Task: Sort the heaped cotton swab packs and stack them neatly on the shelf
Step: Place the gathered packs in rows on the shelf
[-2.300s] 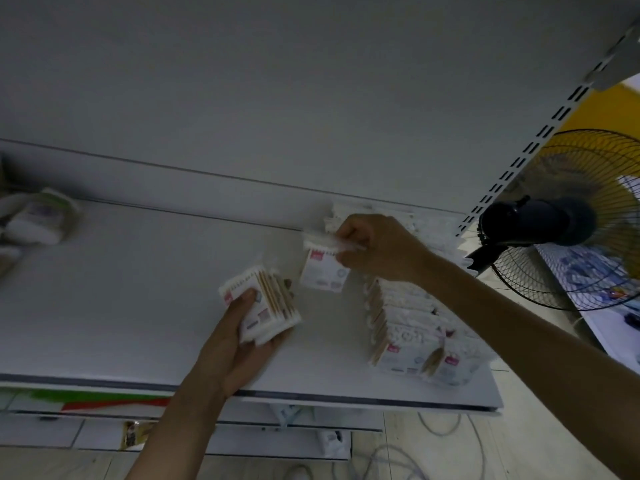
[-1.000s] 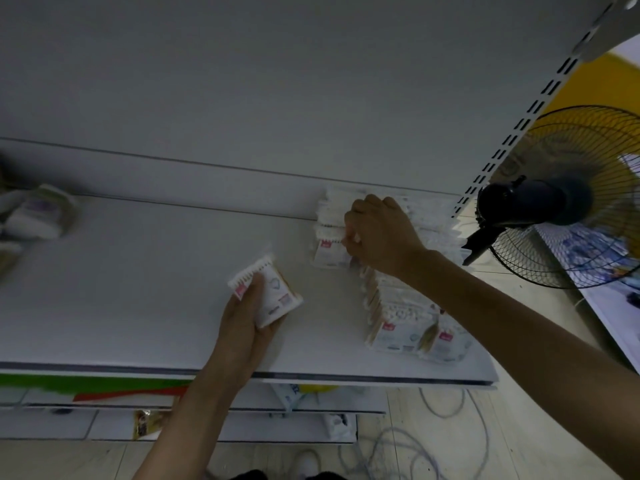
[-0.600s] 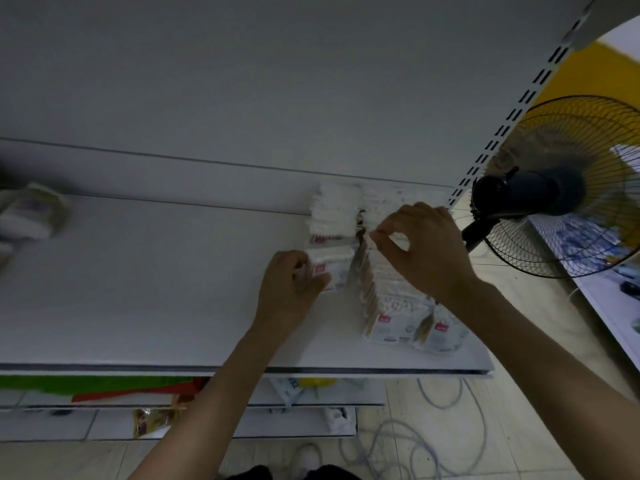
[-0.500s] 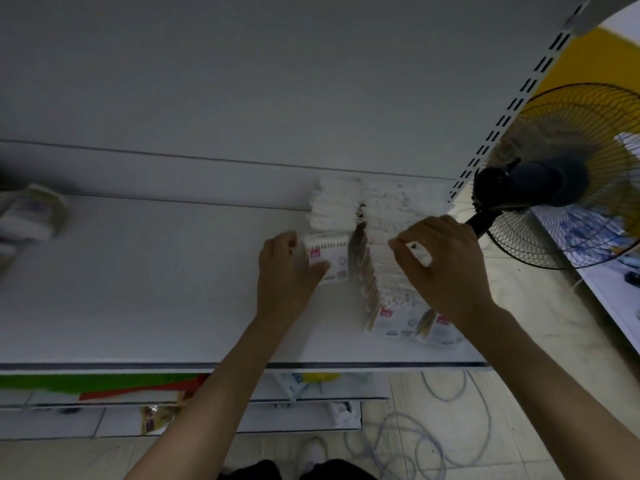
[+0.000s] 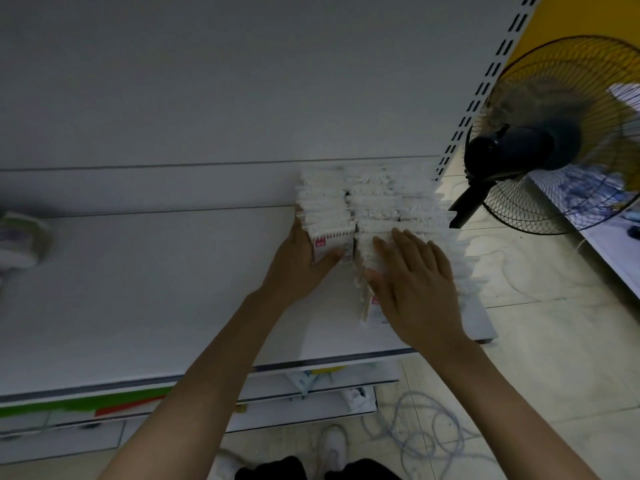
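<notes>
Cotton swab packs stand in rows at the right end of the white shelf (image 5: 138, 289). The left row (image 5: 320, 206) runs back to the rear panel, and its front pack (image 5: 334, 242) shows a pink label. My left hand (image 5: 298, 265) holds that front pack, thumb across its face, against the row. The right rows (image 5: 388, 202) are wider. My right hand (image 5: 415, 285) lies flat with straight fingers on top of the front packs of the right rows, covering most of them.
A black standing fan (image 5: 554, 140) is close to the shelf's right end, beside the slotted upright (image 5: 485, 88). Blurred packets (image 5: 20, 240) lie at the shelf's far left. Lower shelves and loose cables (image 5: 426, 427) are below, on the floor.
My left hand carried a pack from mid-shelf to the front of the left row. My right hand left that row, moved right and opened flat onto the right rows.
</notes>
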Action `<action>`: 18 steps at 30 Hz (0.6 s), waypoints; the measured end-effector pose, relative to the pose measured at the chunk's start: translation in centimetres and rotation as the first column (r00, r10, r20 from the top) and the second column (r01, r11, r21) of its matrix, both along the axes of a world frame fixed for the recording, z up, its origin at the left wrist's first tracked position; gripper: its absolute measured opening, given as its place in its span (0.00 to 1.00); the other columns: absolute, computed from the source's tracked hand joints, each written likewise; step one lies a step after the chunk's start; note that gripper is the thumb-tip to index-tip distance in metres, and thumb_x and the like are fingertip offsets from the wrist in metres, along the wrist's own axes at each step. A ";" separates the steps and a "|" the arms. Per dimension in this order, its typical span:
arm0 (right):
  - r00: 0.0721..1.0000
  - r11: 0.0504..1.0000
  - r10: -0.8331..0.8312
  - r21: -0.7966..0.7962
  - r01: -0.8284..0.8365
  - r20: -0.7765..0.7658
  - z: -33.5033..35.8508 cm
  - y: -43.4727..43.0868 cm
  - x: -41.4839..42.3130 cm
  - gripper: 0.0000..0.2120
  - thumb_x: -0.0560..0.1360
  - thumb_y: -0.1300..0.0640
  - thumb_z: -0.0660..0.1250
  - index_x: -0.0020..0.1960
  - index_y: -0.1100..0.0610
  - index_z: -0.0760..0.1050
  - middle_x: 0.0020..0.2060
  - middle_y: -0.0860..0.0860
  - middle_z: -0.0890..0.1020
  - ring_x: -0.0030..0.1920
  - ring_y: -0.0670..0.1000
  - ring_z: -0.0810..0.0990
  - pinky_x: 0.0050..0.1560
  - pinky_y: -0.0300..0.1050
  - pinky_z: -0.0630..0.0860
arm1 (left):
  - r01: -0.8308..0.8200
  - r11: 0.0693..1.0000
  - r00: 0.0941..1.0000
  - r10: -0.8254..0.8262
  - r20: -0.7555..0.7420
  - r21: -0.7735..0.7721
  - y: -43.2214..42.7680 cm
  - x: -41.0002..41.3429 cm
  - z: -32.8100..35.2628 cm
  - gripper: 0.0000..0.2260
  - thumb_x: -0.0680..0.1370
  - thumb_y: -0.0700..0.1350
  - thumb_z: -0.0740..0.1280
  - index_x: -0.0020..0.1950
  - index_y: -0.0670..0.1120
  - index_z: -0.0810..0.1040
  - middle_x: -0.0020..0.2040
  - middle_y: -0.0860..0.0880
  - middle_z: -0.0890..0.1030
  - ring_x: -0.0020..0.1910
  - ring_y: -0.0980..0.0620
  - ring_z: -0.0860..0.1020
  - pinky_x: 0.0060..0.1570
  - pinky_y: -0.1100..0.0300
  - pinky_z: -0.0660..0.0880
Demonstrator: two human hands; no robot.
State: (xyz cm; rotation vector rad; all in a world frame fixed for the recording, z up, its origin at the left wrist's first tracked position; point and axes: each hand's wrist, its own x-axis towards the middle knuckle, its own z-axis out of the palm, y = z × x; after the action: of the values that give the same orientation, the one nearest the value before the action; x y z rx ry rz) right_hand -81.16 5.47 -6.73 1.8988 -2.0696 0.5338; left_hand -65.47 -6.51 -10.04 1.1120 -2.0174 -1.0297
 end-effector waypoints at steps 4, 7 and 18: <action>1.000 1.000 0.011 -0.009 -0.010 0.021 -0.2 -0.1 0.0 0.29 0.82 0.41 0.46 0.65 0.59 0.75 0.64 0.60 0.76 0.65 0.61 0.73 0.66 0.55 0.64 | -0.063 0.997 0.998 0.064 -0.026 0.048 -0.8 -0.2 0.1 0.36 0.69 0.64 0.68 0.72 0.46 0.66 0.68 0.51 0.73 0.66 0.55 0.73 0.67 0.58 0.69; 0.999 1.000 0.013 0.006 -0.014 0.029 -0.1 -0.2 0.0 0.29 0.82 0.41 0.46 0.64 0.59 0.76 0.63 0.60 0.76 0.65 0.60 0.73 0.66 0.54 0.63 | -0.025 0.998 1.000 0.025 0.000 0.065 -1.5 -0.1 0.2 0.32 0.70 0.59 0.73 0.69 0.47 0.70 0.66 0.52 0.75 0.64 0.56 0.74 0.67 0.55 0.70; 0.992 0.997 0.069 0.021 -0.072 0.104 2.8 -0.5 1.5 0.28 0.80 0.44 0.51 0.70 0.61 0.69 0.69 0.59 0.71 0.71 0.59 0.67 0.71 0.55 0.57 | -0.133 0.981 0.991 0.128 0.046 0.143 0.0 1.3 2.5 0.50 0.69 0.62 0.70 0.79 0.46 0.43 0.78 0.54 0.53 0.75 0.57 0.54 0.73 0.59 0.52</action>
State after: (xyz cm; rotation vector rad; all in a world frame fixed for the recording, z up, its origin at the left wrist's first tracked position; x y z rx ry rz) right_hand -79.71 4.95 -3.96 2.0041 -2.0875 0.6393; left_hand -64.15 -6.55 -7.57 1.3297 -1.8934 -1.1104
